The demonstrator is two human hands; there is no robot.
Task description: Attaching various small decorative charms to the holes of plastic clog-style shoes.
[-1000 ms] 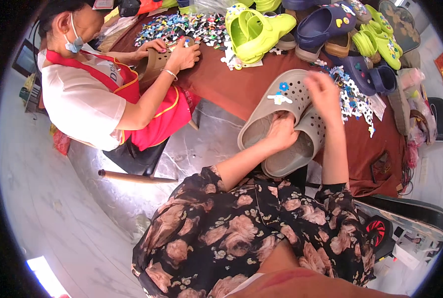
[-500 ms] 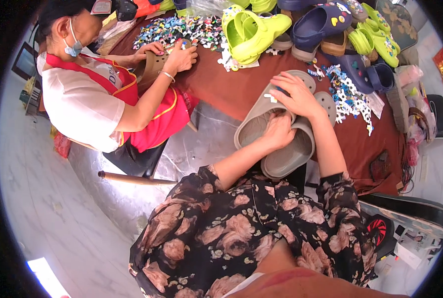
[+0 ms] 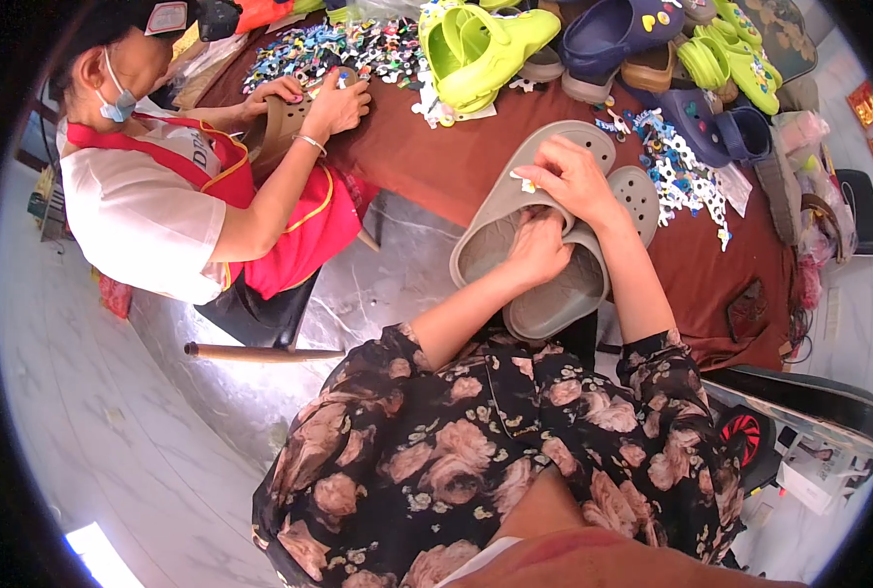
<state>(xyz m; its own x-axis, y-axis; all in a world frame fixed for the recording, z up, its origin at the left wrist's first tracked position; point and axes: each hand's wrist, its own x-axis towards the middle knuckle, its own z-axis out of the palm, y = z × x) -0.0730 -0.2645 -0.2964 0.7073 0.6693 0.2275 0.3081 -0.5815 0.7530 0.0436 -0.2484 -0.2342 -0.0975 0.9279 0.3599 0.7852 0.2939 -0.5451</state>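
A pair of grey clogs lies at the table's near edge, over my lap. The left grey clog [image 3: 476, 235] has holes in its toe; the other grey clog [image 3: 637, 196] rests beside it on the right. My left hand [image 3: 539, 247] reaches inside the left clog's opening, its fingers hidden under the upper. Outside, my right hand [image 3: 576, 181] grips the same clog's upper with bent fingers. Its thumb is beside a small white and yellow charm [image 3: 528, 185] on the clog's side.
Loose charms [image 3: 686, 167] lie right of the clogs; a larger charm pile [image 3: 348, 54] is farther left. Lime clogs [image 3: 476, 59] and navy clogs [image 3: 618, 34] crowd the far side. At left, a masked co-worker [image 3: 152, 186] handles a brown clog [image 3: 278, 127]. A brown cloth [image 3: 407, 162] covers the table.
The whole view has shifted slightly. My right hand's fingers, spread over the clog's toe before, are now bent, with the thumb at the charm. My left hand stays inside the clog.
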